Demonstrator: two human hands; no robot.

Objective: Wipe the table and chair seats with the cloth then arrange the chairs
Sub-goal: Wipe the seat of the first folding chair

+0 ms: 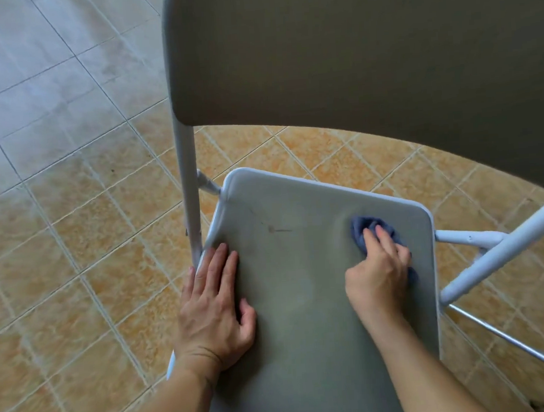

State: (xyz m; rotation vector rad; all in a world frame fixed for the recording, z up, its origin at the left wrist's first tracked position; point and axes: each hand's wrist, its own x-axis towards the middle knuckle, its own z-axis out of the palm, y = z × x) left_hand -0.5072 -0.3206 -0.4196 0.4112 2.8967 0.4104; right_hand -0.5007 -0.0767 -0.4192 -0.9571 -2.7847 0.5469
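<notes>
A grey folding chair stands right below me, its padded seat filling the lower middle and its grey backrest across the top right. My right hand presses a bunched blue cloth onto the seat near its far right corner. My left hand lies flat with fingers spread on the seat's left edge, beside the pale metal frame post. A small dark mark shows on the seat between the hands.
Tan and grey floor tiles lie all around the chair. The chair's pale frame tubes and a thin metal rod stick out to the right of the seat.
</notes>
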